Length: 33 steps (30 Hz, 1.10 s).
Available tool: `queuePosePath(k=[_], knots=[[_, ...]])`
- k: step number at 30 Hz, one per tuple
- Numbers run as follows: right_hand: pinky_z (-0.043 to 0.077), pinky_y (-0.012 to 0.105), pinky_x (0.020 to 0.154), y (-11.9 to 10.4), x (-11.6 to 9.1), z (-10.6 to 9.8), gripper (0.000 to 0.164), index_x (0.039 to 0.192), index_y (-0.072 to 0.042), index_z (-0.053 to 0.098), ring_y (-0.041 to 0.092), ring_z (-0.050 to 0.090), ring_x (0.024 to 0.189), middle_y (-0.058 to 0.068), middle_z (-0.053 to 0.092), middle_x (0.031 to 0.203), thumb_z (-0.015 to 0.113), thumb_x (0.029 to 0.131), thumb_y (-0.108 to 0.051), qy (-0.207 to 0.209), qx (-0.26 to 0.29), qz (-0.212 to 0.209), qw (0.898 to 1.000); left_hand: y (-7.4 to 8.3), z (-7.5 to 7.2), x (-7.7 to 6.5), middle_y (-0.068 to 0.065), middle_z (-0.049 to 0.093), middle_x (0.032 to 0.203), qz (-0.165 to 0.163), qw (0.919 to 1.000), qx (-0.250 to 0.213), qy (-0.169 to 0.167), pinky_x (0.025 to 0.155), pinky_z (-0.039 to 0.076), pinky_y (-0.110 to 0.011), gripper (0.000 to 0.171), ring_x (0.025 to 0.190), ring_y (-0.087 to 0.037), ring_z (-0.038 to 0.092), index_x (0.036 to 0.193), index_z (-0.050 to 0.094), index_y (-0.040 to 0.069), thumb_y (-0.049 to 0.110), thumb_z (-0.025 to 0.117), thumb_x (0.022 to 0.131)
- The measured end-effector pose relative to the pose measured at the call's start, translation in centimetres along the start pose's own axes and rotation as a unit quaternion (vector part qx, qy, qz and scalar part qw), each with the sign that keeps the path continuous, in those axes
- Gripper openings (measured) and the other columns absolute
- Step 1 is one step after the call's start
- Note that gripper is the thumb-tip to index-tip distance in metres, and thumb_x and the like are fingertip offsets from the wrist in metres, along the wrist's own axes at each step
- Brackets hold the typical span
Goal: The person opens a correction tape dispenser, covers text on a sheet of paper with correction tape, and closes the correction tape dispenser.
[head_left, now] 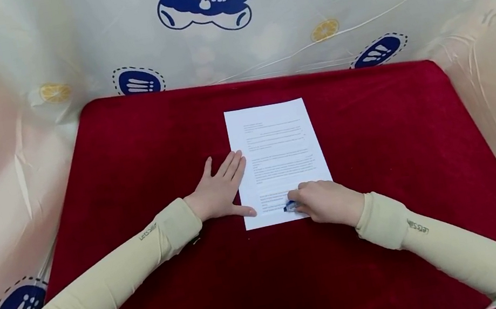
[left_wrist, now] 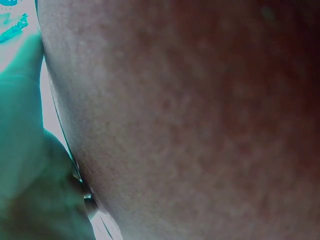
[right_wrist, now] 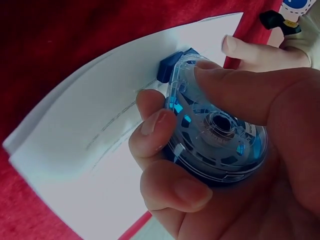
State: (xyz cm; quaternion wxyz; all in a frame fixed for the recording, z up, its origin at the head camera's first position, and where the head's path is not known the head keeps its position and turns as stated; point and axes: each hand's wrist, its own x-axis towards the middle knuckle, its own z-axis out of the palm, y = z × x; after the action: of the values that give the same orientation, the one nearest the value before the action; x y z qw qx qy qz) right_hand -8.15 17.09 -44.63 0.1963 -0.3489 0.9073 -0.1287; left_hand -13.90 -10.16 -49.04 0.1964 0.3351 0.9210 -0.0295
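Note:
A printed sheet of paper [head_left: 274, 133] lies on the red cloth, with lines of small text down its length. My right hand [head_left: 322, 201] grips a clear blue correction tape dispenser [right_wrist: 215, 125], thumb on one side and fingers curled round the other. Its blue tip points at the bottom lines of text; whether it touches the paper I cannot tell. On the sheet's left edge my left hand [head_left: 221, 187] rests flat with fingers spread and straight. The left wrist view is mostly filled by blurred skin or cloth close to the lens.
Red velvety cloth [head_left: 151, 138] covers the table under the paper. A pale curtain [head_left: 76, 41] printed with cartoon figures and orange slices hangs behind and at both sides. Cream sleeves [head_left: 125, 273] cover both forearms.

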Motion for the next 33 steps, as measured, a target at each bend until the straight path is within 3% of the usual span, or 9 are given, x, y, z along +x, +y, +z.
queuePosePath(k=[7,14,22,28,33], knots=[[0.045,0.024,0.059,0.7,-0.7,-0.2,0.008,0.098,-0.01,0.069,0.01,0.05,0.065,-0.001,0.06,0.08,0.075,0.094,-0.005,0.013,0.002,0.013,1.0,-0.2,-0.4,-0.2,-0.015,-0.003,0.174,0.002,1.0,0.001,0.008,0.121,0.003,-0.071,0.133,0.161,-0.029,-0.004,0.166,0.004,0.001,0.092,0.052,0.081],[0.045,0.021,0.061,0.8,-1.0,-0.8,0.012,0.102,-0.009,0.067,0.007,0.047,0.065,-0.002,0.061,0.082,0.076,0.096,-0.013,0.024,-0.013,-0.017,0.999,-0.1,-0.4,-0.8,-0.017,0.0,0.174,0.01,0.9997,-0.022,0.009,0.12,0.004,-0.072,0.134,0.161,-0.032,-0.002,0.166,0.007,0.0,0.09,0.056,0.08],[0.047,0.019,0.06,2.2,-1.3,-2.5,0.023,0.122,-0.005,0.066,0.005,0.048,0.066,0.004,0.064,0.098,0.068,0.1,-0.01,0.095,0.034,-0.02,0.995,0.6,-0.4,-1.7,-0.018,0.009,0.174,0.009,0.9985,-0.05,0.02,0.119,0.011,-0.073,0.13,0.161,-0.033,0.007,0.165,0.02,0.0,0.086,0.064,0.078],[0.053,0.026,0.074,3.8,-0.1,-3.7,0.027,0.126,-0.005,0.068,0.01,0.056,0.083,0.004,0.066,0.106,0.07,0.1,-0.012,0.143,0.09,-0.013,0.986,0.3,-0.5,-1.3,-0.017,0.033,0.167,0.006,0.9959,-0.062,0.066,0.117,0.026,-0.07,0.1,0.155,-0.033,0.028,0.157,0.04,0.003,0.072,0.066,0.089],[0.056,0.035,0.085,4.7,0.9,-4.2,0.03,0.13,-0.007,0.066,0.014,0.063,0.095,0.005,0.07,0.116,0.07,0.102,-0.018,0.166,0.139,0.0,0.976,0.0,-1.1,-0.7,-0.012,0.051,0.152,0.0,0.9886,-0.092,0.119,0.116,0.03,-0.067,0.073,0.144,-0.029,0.043,0.148,0.054,0.008,0.059,0.066,0.097]])
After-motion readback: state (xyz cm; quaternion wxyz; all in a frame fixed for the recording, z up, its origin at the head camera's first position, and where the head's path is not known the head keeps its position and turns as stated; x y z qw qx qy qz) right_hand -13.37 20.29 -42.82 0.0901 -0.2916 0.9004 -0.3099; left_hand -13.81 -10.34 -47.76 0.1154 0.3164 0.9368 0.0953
